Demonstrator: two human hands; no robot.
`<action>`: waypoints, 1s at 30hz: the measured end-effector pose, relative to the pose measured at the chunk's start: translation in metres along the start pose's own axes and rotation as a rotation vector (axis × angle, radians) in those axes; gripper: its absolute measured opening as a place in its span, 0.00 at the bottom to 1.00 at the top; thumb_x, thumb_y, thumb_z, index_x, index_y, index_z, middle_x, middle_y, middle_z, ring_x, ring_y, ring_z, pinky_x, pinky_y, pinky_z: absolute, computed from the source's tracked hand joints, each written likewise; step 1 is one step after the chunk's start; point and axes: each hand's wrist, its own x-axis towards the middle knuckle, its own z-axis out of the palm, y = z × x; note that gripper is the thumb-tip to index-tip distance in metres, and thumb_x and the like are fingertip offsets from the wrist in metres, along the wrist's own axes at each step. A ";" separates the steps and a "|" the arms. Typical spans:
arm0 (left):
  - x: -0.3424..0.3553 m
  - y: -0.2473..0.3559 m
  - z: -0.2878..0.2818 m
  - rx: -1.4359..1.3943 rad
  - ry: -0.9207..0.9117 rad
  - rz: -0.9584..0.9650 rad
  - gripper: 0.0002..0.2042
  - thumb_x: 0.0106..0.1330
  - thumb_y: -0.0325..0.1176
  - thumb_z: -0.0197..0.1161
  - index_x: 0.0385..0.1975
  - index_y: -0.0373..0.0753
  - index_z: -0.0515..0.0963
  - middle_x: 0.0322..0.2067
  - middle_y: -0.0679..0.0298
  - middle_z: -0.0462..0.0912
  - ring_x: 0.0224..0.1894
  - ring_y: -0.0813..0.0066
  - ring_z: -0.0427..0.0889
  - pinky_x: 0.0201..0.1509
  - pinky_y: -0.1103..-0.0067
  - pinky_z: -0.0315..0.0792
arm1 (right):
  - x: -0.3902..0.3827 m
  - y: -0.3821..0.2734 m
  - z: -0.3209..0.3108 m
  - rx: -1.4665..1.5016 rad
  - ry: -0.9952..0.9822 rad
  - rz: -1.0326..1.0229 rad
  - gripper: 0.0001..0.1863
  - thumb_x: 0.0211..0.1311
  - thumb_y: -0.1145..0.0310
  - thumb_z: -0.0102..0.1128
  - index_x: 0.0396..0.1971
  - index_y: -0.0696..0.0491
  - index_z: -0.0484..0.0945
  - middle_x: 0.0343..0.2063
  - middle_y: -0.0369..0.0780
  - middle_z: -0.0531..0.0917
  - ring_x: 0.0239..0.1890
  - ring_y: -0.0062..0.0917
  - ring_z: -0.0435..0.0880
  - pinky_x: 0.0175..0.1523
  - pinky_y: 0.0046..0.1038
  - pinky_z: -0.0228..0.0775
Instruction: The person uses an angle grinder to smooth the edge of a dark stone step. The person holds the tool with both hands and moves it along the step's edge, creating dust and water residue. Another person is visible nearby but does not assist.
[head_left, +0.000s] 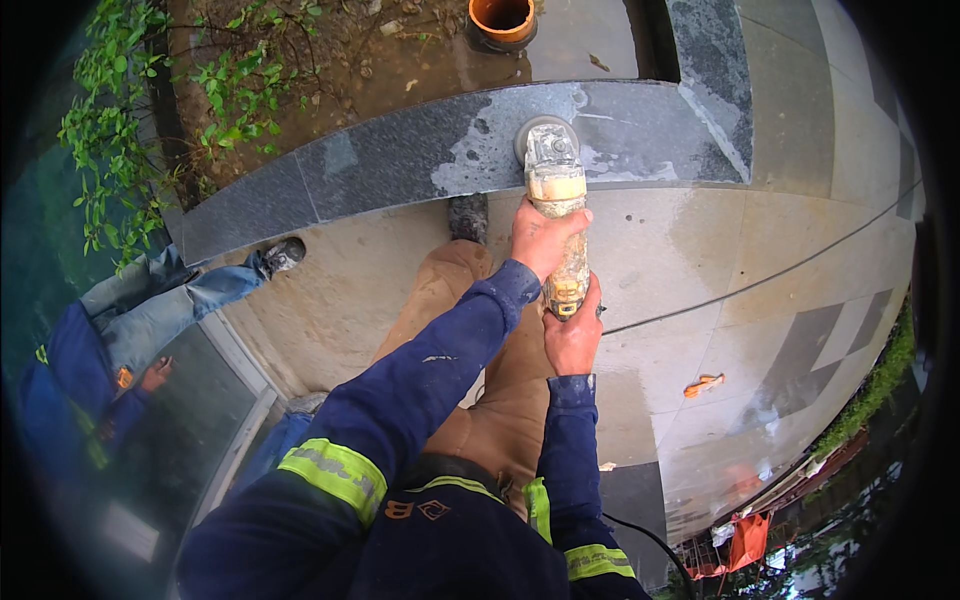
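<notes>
Both my hands are wrapped round a worn yellow and grey angle grinder (pixel 556 195), spattered with pale dust. My left hand (pixel 541 238) grips its body just behind the head, and my right hand (pixel 575 330) closes round the rear end. The round disc (pixel 525 132) at the grinder's head lies against the dark grey stone slab (pixel 390 150) topping the planter wall. Whitish wet patches spread over the slab on either side of the disc. How my fingers sit beneath the tool is hidden.
An orange pipe (pixel 502 18) stands in muddy water (pixel 590 50) inside the planter, with a leafy shrub (pixel 240 80) to its left. At the left a person (pixel 110 340) in blue sits close by. A black cable (pixel 760 290) crosses the tiles near an orange-and-white glove-like scrap (pixel 704 385).
</notes>
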 end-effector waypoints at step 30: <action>-0.001 0.004 -0.006 0.017 0.029 0.063 0.14 0.58 0.26 0.70 0.43 0.34 0.80 0.36 0.65 0.83 0.34 0.77 0.82 0.39 0.77 0.77 | 0.003 0.004 0.002 -0.019 -0.024 -0.065 0.48 0.43 0.82 0.66 0.68 0.52 0.55 0.36 0.59 0.82 0.40 0.59 0.81 0.43 0.49 0.73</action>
